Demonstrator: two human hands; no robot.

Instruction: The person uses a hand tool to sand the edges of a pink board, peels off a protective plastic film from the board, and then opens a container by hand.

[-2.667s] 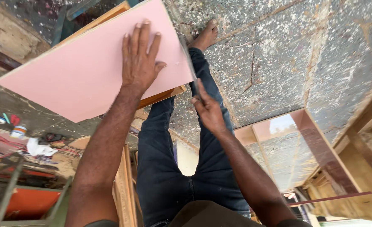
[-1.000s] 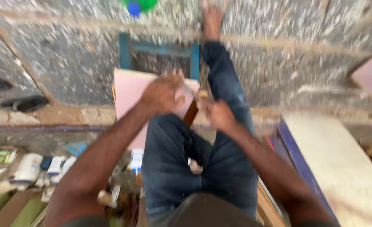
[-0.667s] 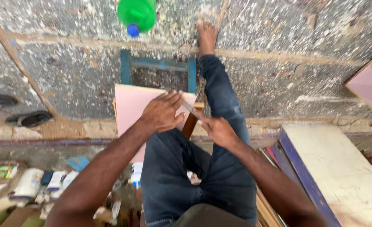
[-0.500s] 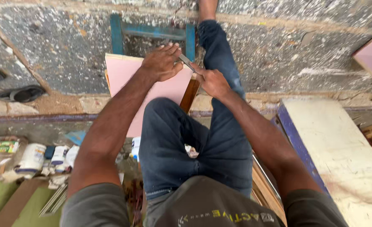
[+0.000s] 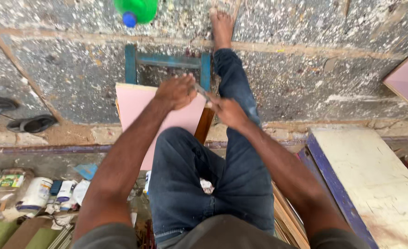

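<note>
Nearest the camera, the person's dark denim legs fill the lower middle, the left knee bent and overlapping the bottom edge of the pink board [image 5: 141,108]. That board is a flat, smooth, matte pink laminated panel with a pale raw edge along its top; it lies just in front of the knee, and its lower part is hidden behind the thigh. Left of the board, on the gritty floor, sits a clutter of tins and small cartons [image 5: 33,191], too small to sort out. Right of the board, well apart, lies a long whitish plank with a blue painted edge [image 5: 351,184], dusty and scuffed, cut off at the frame's lower right.

The left hand [image 5: 175,92] rests on the board's top right corner, fingers curled down and pressing the surface; it is loosely closed rather than spread flat. Just beside it, at the board's right edge, the right hand [image 5: 229,110] is closed around a thin grey metal blade [image 5: 202,92], whose tip reaches the left hand's fingers. What kind of tool it is cannot be made out, as the handle is hidden in the fist. A brown wooden strip [image 5: 204,127] shows under the board's right edge.

Beyond the board lies a blue-painted wooden frame [image 5: 167,62], rectangular and worn. The right leg stretches past it to a bare foot [image 5: 222,25] on the speckled, paint-spattered concrete. Farther left of the foot, a green plastic bottle with a blue cap [image 5: 137,9] is cut off by the top edge.
</note>
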